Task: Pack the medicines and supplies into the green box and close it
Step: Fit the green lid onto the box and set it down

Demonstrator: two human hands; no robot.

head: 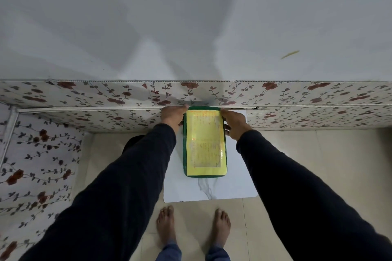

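Observation:
The green box (pixel 185 154) lies flat on a small white marble-patterned table (pixel 212 188), its lid down, with a yellow printed label covering most of the top. My left hand (pixel 172 115) grips the box's far left edge. My right hand (pixel 234 123) holds the far right edge, fingers curled against its side. Both arms, in dark sleeves, reach forward over the table. No medicines or supplies are visible outside the box.
A floral-patterned wall panel (pixel 84 95) runs behind the table and along the left side (pixel 38 165). My bare feet (pixel 193 224) stand on the beige tiled floor just in front of the table. A dark object (pixel 132 141) sits left of the table, mostly hidden by my left arm.

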